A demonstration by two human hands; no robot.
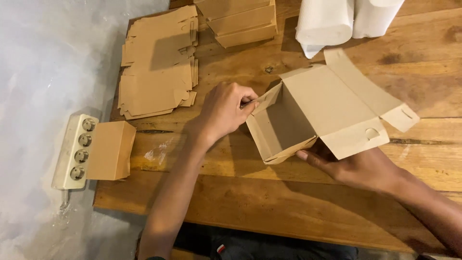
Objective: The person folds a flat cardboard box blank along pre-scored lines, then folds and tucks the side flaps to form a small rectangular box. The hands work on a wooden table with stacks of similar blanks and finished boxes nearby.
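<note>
A half-folded brown cardboard box point(308, 113) lies on its side on the wooden table point(269, 202), its lid flap open toward the right. My left hand point(222, 111) pinches the box's left side flap between thumb and fingers. My right hand point(358, 166) reaches under the box's near lower edge and supports it, partly hidden by the lid.
A stack of flat unfolded box blanks point(156, 65) lies at the table's far left. More folded boxes point(240, 21) sit at the back. Two white paper rolls point(344, 19) stand at the back right. A closed box point(110, 150) and a power strip point(75, 150) rest at the left edge.
</note>
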